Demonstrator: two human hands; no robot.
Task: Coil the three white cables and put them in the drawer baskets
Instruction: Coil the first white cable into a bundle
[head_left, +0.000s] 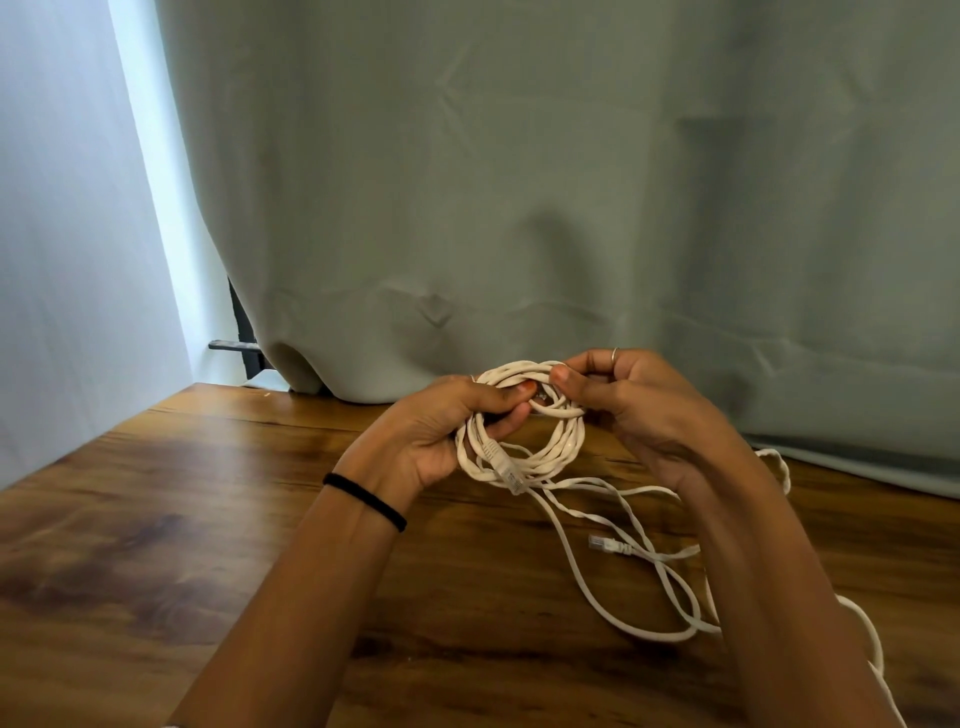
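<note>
- Our left hand (441, 431) grips the coil of white cable (524, 426), fingers curled round its 9 o'clock side, above the wooden table (208, 519).
- Our right hand (639, 410) pinches the coil's 1 o'clock edge between thumb and fingertips.
- Loose cable (623, 571) trails toward 5 o'clock across the table.

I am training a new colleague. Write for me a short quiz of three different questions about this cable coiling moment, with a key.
1. True or false: the coil rests flat on the wooden table.
2. Which hand wears a black band at the wrist? A) left B) right
3. Fill in: a loose plug lies on the ____.

Key:
1. False; the left hand and right hand hold it up.
2. A
3. table
</note>
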